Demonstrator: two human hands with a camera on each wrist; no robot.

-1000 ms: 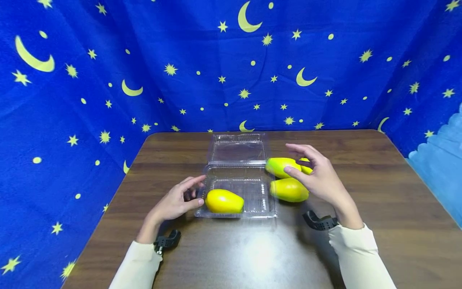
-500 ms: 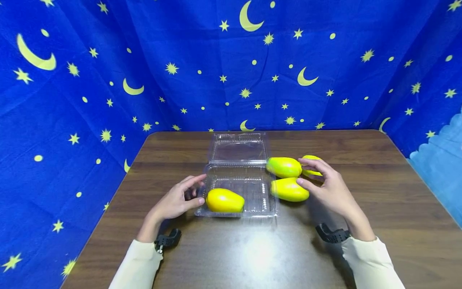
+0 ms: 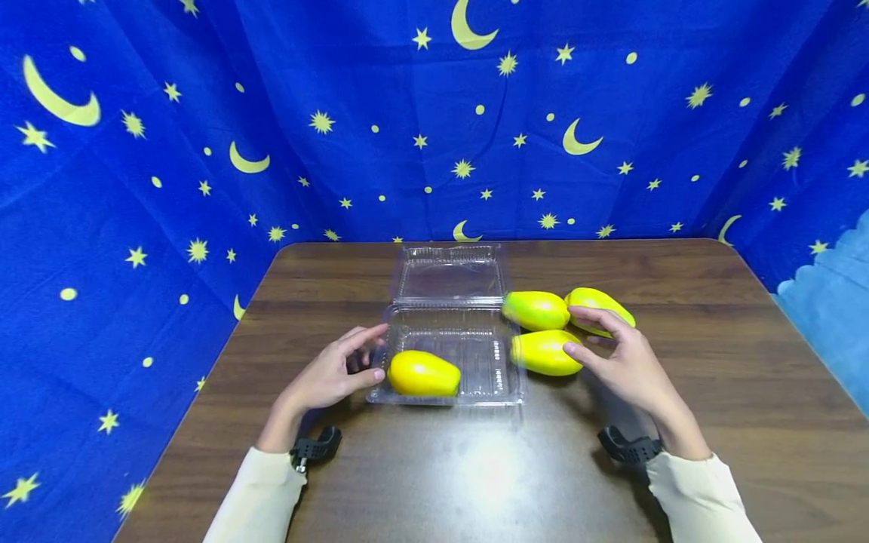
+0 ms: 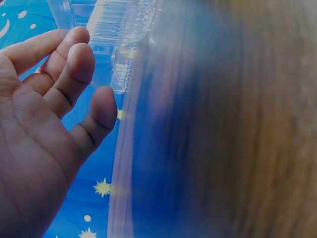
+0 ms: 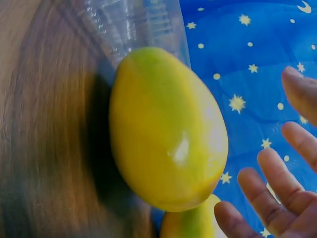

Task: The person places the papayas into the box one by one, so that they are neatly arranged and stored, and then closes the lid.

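Note:
A yellow papaya (image 3: 424,374) lies in the near left part of a clear plastic clamshell box (image 3: 475,354), whose lid (image 3: 449,277) is folded back behind it. My left hand (image 3: 331,375) stays at the box's left side, thumb and fingers apart, fingertips right at the rim. To the right of the box lie three more papayas: a front one (image 3: 545,353), a greenish one (image 3: 535,310) behind it and another (image 3: 597,305) at the back right. My right hand (image 3: 623,360) hovers at their right ends, thumb beside the front papaya (image 5: 166,129), fingers spread in the right wrist view.
Everything rests on a brown wooden table (image 3: 434,460). A blue curtain (image 3: 380,113) with moons and stars hangs behind and at the left. Light blue cloth (image 3: 831,279) shows at the right edge. Black wrist mounts (image 3: 315,446) sit under both wrists.
My right hand has moved right and slightly down from over the papayas to their right ends, so more of the back right papaya shows. The left hand has stayed at the box.

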